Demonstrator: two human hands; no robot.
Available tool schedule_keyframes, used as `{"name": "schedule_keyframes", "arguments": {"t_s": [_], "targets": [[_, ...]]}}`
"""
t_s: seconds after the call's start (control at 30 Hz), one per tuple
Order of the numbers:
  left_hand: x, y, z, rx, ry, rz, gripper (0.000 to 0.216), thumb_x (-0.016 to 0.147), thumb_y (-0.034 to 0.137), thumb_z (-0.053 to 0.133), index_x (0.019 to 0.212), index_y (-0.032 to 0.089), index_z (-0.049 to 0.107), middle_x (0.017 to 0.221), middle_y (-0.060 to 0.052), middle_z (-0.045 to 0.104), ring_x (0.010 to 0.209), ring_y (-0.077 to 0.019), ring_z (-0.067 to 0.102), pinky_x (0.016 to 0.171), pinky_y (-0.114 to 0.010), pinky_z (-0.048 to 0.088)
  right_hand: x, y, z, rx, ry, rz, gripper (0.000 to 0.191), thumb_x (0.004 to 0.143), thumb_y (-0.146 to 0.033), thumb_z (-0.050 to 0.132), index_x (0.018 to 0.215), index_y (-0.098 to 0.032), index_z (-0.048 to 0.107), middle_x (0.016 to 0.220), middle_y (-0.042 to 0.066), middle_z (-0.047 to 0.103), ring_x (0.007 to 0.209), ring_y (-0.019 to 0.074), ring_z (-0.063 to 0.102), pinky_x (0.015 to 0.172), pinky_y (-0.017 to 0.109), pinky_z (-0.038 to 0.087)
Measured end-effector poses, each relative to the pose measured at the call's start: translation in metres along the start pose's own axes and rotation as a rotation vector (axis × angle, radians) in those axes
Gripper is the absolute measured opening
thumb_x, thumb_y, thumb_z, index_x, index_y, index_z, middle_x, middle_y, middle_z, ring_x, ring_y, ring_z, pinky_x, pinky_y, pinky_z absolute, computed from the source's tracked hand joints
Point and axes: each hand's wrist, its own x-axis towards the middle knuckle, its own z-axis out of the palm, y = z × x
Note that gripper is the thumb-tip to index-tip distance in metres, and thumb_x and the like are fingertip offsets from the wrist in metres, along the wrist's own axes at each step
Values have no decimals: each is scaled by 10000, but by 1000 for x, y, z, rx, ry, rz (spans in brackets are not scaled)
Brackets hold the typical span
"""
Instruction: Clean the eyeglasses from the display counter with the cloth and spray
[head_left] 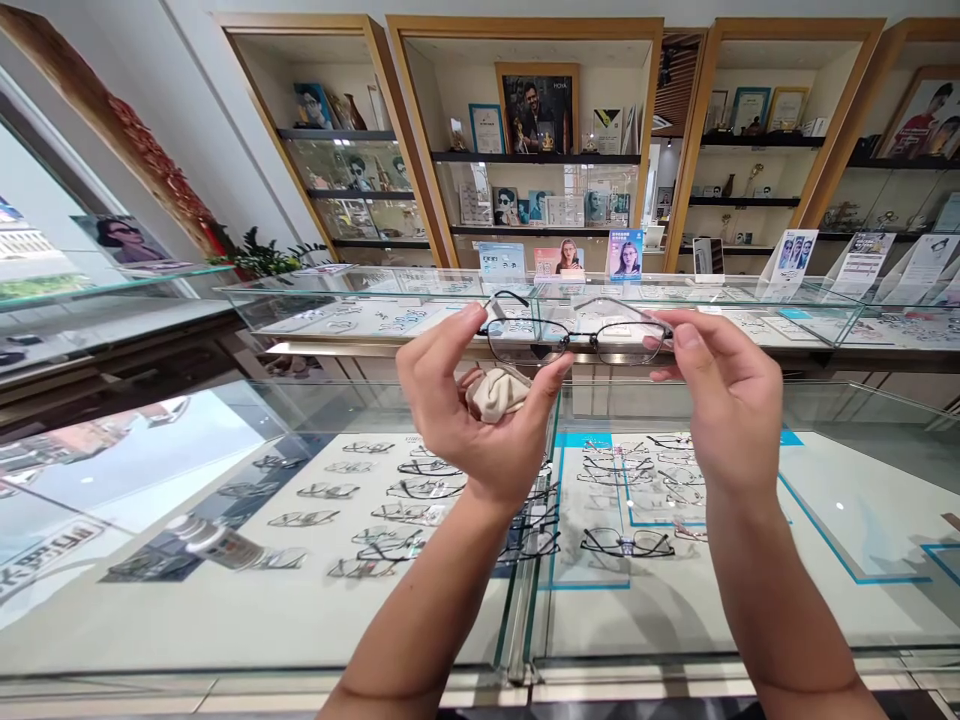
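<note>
Black, thin-rimmed eyeglasses (580, 337) span the space between your left hand (484, 452) and right hand (733, 405), fingers pinching each end, above a glass display case (262, 622); soft, crumpled beige cloth (496, 395) bunches against your left palm.

Eyeglasses (579, 337): slim, smooth dark rims with a slight sheen, apparently metal, though too fine here to be certain; lenses clear, glossy. Cloth (496, 395): pale, matt, softly creased fabric. Desk (637, 630): smooth, transparent, reflective glass over a matt pale lining. Bottle (221, 542): smooth white plastic, printed label. Cabinet frame (415, 130): light wood, smooth, low sheen. Slanted beam (82, 95): brown wood, rough. Display card (625, 256): printed paper, smooth.
</note>
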Motion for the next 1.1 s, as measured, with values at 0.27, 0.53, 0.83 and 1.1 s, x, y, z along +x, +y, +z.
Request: {"name": "schedule_keyframes", "arguments": {"t_s": [0.27,0.53,0.83,1.1], "targets": [[-2,2,-1,8,-29,-92,611,756,333,920,1311,285,669,1182,-63,653,1154,-282,647,1032,-476,542,4,1,-1,207,-108,155,179,970,-413,668,1007,-267,766,1087,28,798,854,172,757,652,303,616],[0,3,1,49,-28,-31,592,745,345,928,1280,265,688,1128,-59,655,1061,-246,642,968,-434,549,5,1,3,280,-101,231,165,959,-436,677,1012,-295,743,933,11,779,784,156,707,660,305,561],[4,8,0,96,-80,-86,512,759,365,920,1205,224,713,1038,-31,649,948,-195,619,918,-378,517,7,6,5,293,-46,306,184,920,-449,722,949,-267,732,933,-6,726,709,112,670,628,274,516],[4,12,0,105,-115,-208,488,771,458,895,1158,227,707,1023,-28,671,950,-193,643,902,-366,538,4,7,5,227,1,232,195,942,-452,706,938,-260,740,1001,3,738,684,102,655,627,271,525]]}}
